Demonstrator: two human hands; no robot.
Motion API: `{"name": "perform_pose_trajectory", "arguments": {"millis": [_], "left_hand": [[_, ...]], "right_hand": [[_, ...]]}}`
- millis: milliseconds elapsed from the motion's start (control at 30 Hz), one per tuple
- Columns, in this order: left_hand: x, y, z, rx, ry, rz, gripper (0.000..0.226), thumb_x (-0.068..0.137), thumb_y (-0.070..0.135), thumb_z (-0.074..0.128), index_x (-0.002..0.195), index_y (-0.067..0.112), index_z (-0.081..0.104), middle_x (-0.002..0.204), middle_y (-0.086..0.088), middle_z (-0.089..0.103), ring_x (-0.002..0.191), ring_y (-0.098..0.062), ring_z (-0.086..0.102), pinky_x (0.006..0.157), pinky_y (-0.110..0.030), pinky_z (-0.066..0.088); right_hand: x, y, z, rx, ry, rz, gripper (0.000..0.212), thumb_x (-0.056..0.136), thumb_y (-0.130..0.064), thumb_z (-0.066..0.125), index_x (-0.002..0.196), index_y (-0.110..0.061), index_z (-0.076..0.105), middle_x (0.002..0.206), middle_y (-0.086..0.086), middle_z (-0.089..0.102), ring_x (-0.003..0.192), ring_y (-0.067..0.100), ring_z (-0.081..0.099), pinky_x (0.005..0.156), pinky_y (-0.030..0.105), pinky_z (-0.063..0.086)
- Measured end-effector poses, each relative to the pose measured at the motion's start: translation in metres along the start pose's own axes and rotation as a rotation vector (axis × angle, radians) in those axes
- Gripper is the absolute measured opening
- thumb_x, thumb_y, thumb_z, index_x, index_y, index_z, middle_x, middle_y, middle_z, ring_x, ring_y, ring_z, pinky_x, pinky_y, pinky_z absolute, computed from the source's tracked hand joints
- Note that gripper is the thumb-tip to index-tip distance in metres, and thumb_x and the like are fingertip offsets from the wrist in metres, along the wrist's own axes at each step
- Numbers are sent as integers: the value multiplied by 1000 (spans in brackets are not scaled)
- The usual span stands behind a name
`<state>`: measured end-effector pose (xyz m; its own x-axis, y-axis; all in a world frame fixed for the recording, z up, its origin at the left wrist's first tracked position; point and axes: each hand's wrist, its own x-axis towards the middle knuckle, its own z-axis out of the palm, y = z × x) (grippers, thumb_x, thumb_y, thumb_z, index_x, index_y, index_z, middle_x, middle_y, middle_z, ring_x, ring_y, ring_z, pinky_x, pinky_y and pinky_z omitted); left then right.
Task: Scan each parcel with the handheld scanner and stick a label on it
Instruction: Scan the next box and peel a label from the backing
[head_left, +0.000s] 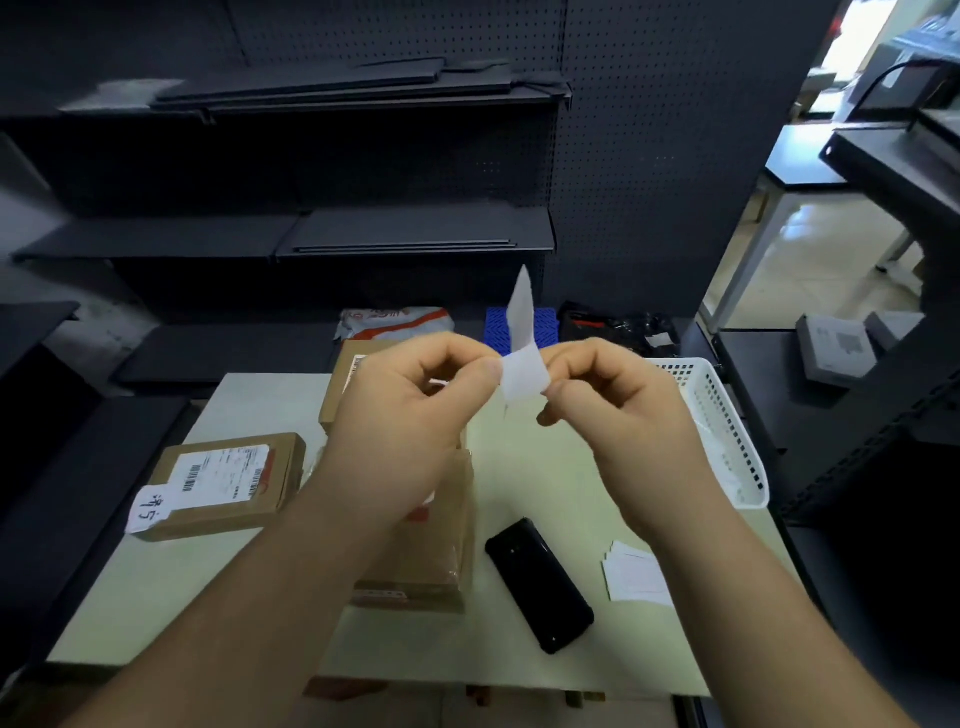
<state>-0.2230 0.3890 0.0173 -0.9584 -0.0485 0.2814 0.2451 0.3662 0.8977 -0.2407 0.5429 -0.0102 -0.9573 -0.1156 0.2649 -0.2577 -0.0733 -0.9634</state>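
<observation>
A small white paper label (523, 376) was held in the air above the pale green desk (208, 597), pinched at one edge by the fingers (485, 371) of the left hand (410, 410) and at the other by the right hand (618, 410). A white strip (521, 306), apparently its backing, curled up from it. Directly below lay a brown cardboard parcel (436, 561), with a black handheld scanner (540, 584) just beside it and a stack of white labels (636, 574) near that. The peel likely called for a slow, even pull, with the adhesive face kept off the skin, before the label went flat onto the parcel's top.
</observation>
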Motion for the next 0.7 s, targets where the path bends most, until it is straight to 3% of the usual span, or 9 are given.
{"name": "perform_pose_trajectory", "arguments": {"millis": [133,233,367,467,533,633,700], "left_hand": [[15,-12,2,-51,-48,-94,17,93,19,63,81,24,75,80,5,71,70,-6,61,66,-20,50],[31,-24,6,-69,-91,-103,16,94,18,61,85,20,74,79,7,71,73,1,61,69,-15,50],[55,-40,20,-151,-156,-171,16,95,19,60,85,17,73,79,6,71,81,-11,66,84,-41,56],[73,-55,39,-210,-205,-242,16,95,21,59,86,18,72,76,10,69,77,-6,62,77,-40,54],[84,-66,55,-329,-201,-358,17,95,20,58,85,18,71,79,2,70,80,-12,64,74,-38,52],[100,-82,81,-632,-181,-534,11,92,10,55,86,6,64,93,-20,71,93,-27,69,86,-45,55],[106,-92,98,-772,-183,-596,14,93,7,49,87,3,61,91,-17,74,93,-25,72,85,-42,55]], "right_hand": [[16,12,3,281,-20,173,16,74,-10,51,76,-16,66,81,8,68,79,21,61,68,32,51],[29,22,5,243,28,198,16,79,-17,57,90,-8,64,83,8,68,80,18,63,68,29,52],[43,32,-2,152,140,219,5,84,-14,63,83,-9,66,82,8,68,79,18,64,72,30,53],[50,42,-15,97,235,281,16,93,-2,58,79,-10,62,76,4,67,74,15,63,74,33,55],[52,53,-29,67,302,337,20,93,-1,55,77,-11,60,68,0,63,71,16,62,74,33,55],[45,75,-60,74,445,455,21,92,-1,53,74,-13,54,59,-4,59,65,14,60,64,26,51],[33,92,-88,86,547,551,22,90,-1,53,72,-14,51,62,2,58,60,15,58,57,24,47]]}}
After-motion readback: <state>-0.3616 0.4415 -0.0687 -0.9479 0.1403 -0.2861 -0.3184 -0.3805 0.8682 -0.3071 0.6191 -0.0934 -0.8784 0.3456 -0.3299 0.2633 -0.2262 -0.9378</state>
